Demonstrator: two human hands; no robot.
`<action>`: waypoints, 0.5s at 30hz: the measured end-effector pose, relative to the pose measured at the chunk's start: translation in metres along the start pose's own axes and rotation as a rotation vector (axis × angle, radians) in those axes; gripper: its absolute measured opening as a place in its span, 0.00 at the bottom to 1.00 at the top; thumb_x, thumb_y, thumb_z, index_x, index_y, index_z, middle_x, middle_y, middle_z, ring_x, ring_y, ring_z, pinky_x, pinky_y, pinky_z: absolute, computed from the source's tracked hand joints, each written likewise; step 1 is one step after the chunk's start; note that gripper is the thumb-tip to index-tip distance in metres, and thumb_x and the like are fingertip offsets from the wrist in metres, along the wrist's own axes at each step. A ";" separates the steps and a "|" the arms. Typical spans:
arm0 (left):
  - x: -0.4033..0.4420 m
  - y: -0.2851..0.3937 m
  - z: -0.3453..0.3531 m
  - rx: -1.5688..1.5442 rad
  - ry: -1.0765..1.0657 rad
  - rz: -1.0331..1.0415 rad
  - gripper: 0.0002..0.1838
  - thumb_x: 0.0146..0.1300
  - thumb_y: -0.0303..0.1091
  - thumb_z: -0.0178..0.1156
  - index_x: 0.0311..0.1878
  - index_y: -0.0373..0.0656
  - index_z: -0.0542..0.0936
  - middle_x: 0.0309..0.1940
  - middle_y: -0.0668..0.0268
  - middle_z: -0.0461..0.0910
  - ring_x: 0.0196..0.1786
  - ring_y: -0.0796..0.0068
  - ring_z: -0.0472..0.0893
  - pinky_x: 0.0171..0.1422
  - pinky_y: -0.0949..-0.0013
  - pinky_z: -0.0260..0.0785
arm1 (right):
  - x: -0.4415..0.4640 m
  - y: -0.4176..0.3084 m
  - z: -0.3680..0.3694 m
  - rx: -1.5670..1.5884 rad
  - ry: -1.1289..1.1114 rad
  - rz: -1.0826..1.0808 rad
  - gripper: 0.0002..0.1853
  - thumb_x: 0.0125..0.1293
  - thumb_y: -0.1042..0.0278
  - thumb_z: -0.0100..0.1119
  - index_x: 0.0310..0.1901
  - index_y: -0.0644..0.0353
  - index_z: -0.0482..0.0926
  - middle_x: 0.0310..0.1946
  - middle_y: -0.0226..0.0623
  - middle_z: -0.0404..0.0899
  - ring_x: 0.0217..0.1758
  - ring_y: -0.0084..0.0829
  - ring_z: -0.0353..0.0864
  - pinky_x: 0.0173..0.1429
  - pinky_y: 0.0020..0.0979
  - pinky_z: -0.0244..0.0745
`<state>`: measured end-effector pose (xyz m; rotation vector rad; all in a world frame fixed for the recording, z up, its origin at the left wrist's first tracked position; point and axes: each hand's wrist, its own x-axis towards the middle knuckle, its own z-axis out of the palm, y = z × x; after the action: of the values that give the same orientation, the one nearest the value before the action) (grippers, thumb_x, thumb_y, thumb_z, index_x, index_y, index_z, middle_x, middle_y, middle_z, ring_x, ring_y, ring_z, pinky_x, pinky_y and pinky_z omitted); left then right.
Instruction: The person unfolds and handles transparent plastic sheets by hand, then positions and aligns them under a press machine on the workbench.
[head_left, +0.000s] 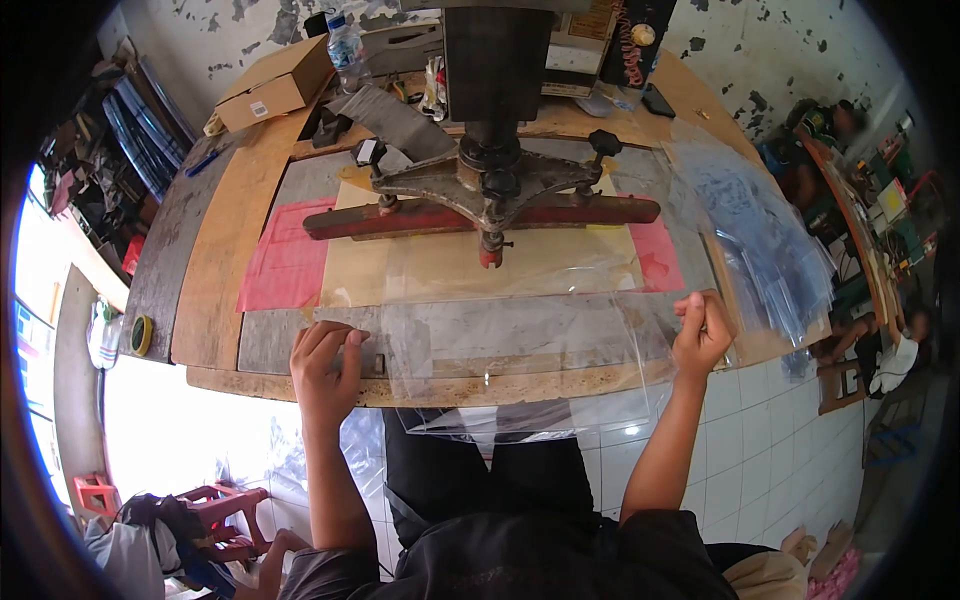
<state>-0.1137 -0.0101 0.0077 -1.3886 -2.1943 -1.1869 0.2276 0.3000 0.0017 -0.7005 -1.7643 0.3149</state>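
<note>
A clear plastic sheet (530, 345) lies across the front of the worktable, and its near edge hangs over the table's front edge above my lap. My right hand (703, 335) is closed at the sheet's right side, fingers curled in against the thumb. To the left of the sheet, my left hand (325, 365) is above the front edge, fingers bent and close to the thumb; anything thin between them cannot be made out. Beyond the sheet stands a press with a long red-edged metal bar (480, 215) over a tan board (360, 270) with pink sheets (285, 255) at its ends.
A stack of clear plastic sheets (765, 245) lies on the right side of the table. At the back are a cardboard box (275, 85), a water bottle (346, 50) and a phone (656, 100). A tape roll (142, 335) sits at the left edge. Other people are at the right.
</note>
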 end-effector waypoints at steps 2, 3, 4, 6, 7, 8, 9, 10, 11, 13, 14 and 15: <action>0.000 0.000 0.000 0.000 0.004 -0.006 0.07 0.71 0.26 0.66 0.35 0.39 0.89 0.34 0.61 0.86 0.39 0.59 0.84 0.49 0.58 0.71 | 0.000 -0.001 -0.001 -0.005 -0.002 0.002 0.18 0.81 0.70 0.60 0.28 0.68 0.81 0.23 0.37 0.79 0.23 0.27 0.78 0.29 0.31 0.65; 0.000 0.001 0.000 -0.005 0.004 -0.012 0.07 0.71 0.26 0.66 0.35 0.39 0.89 0.34 0.61 0.86 0.39 0.59 0.84 0.49 0.58 0.71 | 0.000 -0.001 -0.001 -0.010 -0.004 0.004 0.18 0.80 0.71 0.60 0.28 0.68 0.81 0.23 0.37 0.79 0.23 0.28 0.77 0.29 0.31 0.65; 0.000 0.001 -0.001 -0.009 0.004 -0.018 0.07 0.71 0.26 0.66 0.35 0.39 0.89 0.34 0.62 0.86 0.39 0.59 0.84 0.49 0.58 0.71 | 0.000 0.000 -0.001 -0.009 -0.004 0.002 0.18 0.80 0.71 0.60 0.28 0.68 0.81 0.23 0.37 0.79 0.23 0.28 0.77 0.29 0.31 0.65; -0.001 0.000 0.000 -0.010 0.005 -0.017 0.07 0.71 0.26 0.65 0.35 0.39 0.89 0.34 0.62 0.86 0.38 0.59 0.84 0.49 0.58 0.71 | 0.000 0.002 -0.001 -0.012 0.002 -0.002 0.18 0.80 0.71 0.60 0.28 0.68 0.81 0.23 0.37 0.79 0.23 0.27 0.76 0.29 0.31 0.64; -0.001 -0.001 0.000 -0.012 0.005 -0.016 0.07 0.71 0.26 0.65 0.35 0.39 0.89 0.34 0.62 0.86 0.38 0.59 0.84 0.48 0.58 0.71 | 0.000 0.002 -0.001 -0.012 0.002 -0.003 0.18 0.80 0.71 0.60 0.28 0.68 0.81 0.23 0.37 0.79 0.23 0.27 0.76 0.29 0.31 0.64; -0.001 0.000 0.000 -0.012 0.005 -0.015 0.07 0.71 0.26 0.65 0.35 0.39 0.89 0.34 0.62 0.86 0.38 0.59 0.84 0.48 0.58 0.71 | 0.000 0.002 0.000 -0.002 0.008 -0.009 0.18 0.80 0.70 0.60 0.28 0.67 0.81 0.23 0.37 0.79 0.23 0.26 0.76 0.29 0.31 0.64; -0.001 0.001 -0.001 -0.010 0.003 -0.024 0.07 0.71 0.26 0.65 0.35 0.39 0.89 0.34 0.62 0.86 0.38 0.59 0.84 0.48 0.58 0.71 | 0.000 0.002 0.000 0.009 0.013 -0.016 0.18 0.81 0.70 0.60 0.28 0.67 0.81 0.23 0.36 0.79 0.22 0.26 0.75 0.29 0.31 0.64; -0.001 0.001 -0.001 -0.009 0.001 -0.032 0.07 0.71 0.26 0.65 0.35 0.39 0.89 0.34 0.62 0.86 0.38 0.60 0.84 0.48 0.58 0.71 | 0.000 0.002 0.000 0.009 0.014 -0.017 0.18 0.81 0.70 0.60 0.28 0.67 0.81 0.23 0.36 0.79 0.22 0.26 0.75 0.29 0.31 0.64; -0.001 0.001 -0.001 -0.009 0.002 -0.032 0.07 0.71 0.26 0.65 0.35 0.39 0.89 0.34 0.62 0.86 0.38 0.60 0.84 0.48 0.58 0.71 | 0.000 0.003 -0.001 0.005 0.008 -0.013 0.18 0.81 0.70 0.60 0.28 0.67 0.81 0.23 0.36 0.79 0.22 0.26 0.75 0.29 0.31 0.64; -0.002 -0.001 0.000 -0.018 0.006 -0.031 0.07 0.71 0.26 0.65 0.35 0.40 0.89 0.34 0.62 0.86 0.38 0.59 0.84 0.47 0.59 0.71 | 0.000 0.004 -0.001 0.001 0.001 -0.009 0.19 0.81 0.70 0.60 0.28 0.67 0.81 0.23 0.36 0.79 0.22 0.26 0.75 0.29 0.31 0.64; -0.002 -0.001 0.000 -0.018 0.006 -0.031 0.07 0.71 0.26 0.65 0.35 0.40 0.89 0.34 0.62 0.86 0.38 0.59 0.84 0.47 0.59 0.71 | -0.001 0.005 -0.001 0.002 0.001 -0.007 0.19 0.81 0.70 0.60 0.28 0.67 0.81 0.23 0.36 0.79 0.22 0.26 0.75 0.29 0.31 0.64; -0.002 0.000 0.000 -0.018 0.008 -0.028 0.07 0.71 0.26 0.66 0.35 0.40 0.89 0.34 0.62 0.86 0.38 0.60 0.84 0.47 0.59 0.70 | -0.001 0.005 -0.001 0.003 0.000 -0.005 0.19 0.81 0.70 0.60 0.28 0.67 0.81 0.23 0.36 0.79 0.23 0.26 0.75 0.29 0.31 0.64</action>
<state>-0.1132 -0.0110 0.0065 -1.3621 -2.2099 -1.2232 0.2305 0.3033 -0.0016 -0.6938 -1.7650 0.3142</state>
